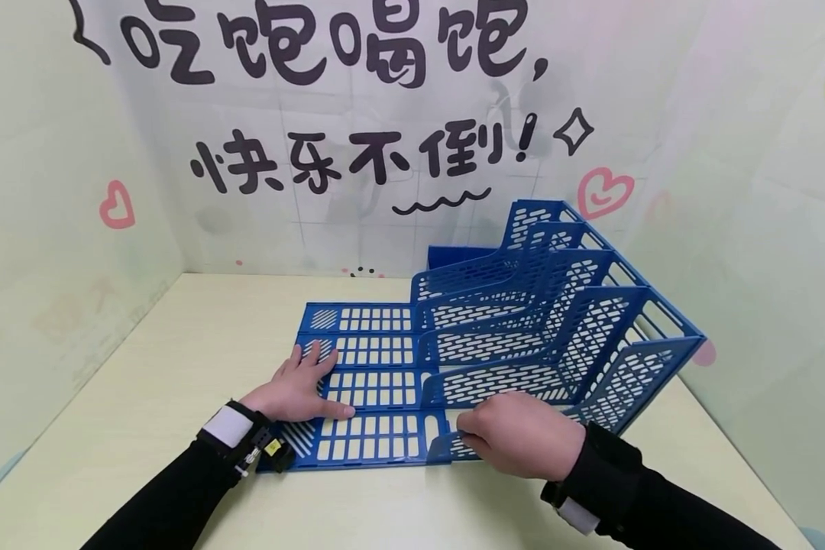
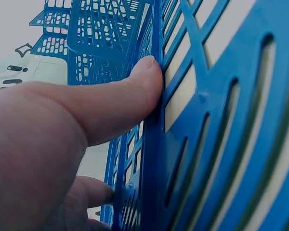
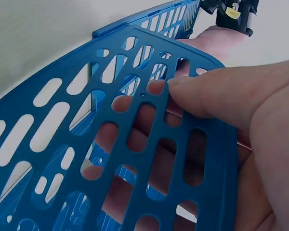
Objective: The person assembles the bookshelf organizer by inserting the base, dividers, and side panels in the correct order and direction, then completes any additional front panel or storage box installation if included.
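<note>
A blue plastic file rack [image 1: 502, 382] with slotted upright dividers stands at the right of the table. From its left side, several flat grid panels [image 1: 378, 388] extend across the tabletop. My left hand [image 1: 299, 388] rests on these panels with its fingers spread; the thumb [image 2: 147, 82] lies by a panel's edge in the left wrist view. My right hand [image 1: 522, 435] grips the low front end of the nearest divider [image 3: 127, 120]. Its thumb [image 3: 197, 94] presses one face, and the other fingers show through the slots behind it.
The pale table [image 1: 179, 367] extends around the rack. At the back stands a light wall sheet [image 1: 357, 221] with large dark lettering and pink hearts, close behind the rack's tall rear end. More printed sheeting [image 1: 763, 191] rises along the right.
</note>
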The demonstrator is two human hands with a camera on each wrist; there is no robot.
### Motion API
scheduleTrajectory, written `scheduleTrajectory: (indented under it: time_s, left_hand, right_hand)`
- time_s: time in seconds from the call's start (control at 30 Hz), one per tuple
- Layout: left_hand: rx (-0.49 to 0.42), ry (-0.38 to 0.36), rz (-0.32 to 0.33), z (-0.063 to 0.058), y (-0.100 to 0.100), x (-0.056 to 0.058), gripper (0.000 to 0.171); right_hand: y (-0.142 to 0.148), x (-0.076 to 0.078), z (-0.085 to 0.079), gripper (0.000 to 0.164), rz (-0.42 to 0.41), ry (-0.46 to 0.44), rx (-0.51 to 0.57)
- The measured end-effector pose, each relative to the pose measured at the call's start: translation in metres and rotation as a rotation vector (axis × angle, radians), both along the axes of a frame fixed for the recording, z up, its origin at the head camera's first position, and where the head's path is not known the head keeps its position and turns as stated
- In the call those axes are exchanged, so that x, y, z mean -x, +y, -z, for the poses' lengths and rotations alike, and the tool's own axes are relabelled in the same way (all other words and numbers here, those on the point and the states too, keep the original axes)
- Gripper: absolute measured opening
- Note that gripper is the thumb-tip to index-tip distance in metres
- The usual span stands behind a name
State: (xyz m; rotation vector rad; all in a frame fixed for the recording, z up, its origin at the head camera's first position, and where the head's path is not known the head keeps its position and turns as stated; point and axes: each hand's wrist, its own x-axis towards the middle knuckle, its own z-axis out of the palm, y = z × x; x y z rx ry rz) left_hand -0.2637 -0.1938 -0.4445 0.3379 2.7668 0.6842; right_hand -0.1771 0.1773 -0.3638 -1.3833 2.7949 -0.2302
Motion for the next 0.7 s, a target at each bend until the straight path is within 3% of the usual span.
scheduleTrajectory:
  time_s: [0.2,0.33,0.53,0.7]
  left_hand:
    - [0.011,0.026,0.009,0.019,-0.006,0.013,0.146]
    - [0.041,0.036,0.007,0.024,-0.008,0.015,0.145]
    - [0.059,0.044,0.007,0.02,-0.006,0.012,0.133]
    - [0.035,0.048,0.007,0.012,-0.002,0.006,0.13]
  right_hand:
    - [0.0,0.0,0.002,0.018,0.029,-0.042,-0.005]
    - [-0.004,0.0,0.007,0.014,-0.009,0.025,-0.007]
    - [-0.016,-0.002,0.01,0.009,-0.06,0.128,-0.018]
    - [-0.025,-0.002,0.01,0.007,-0.038,0.097,-0.056]
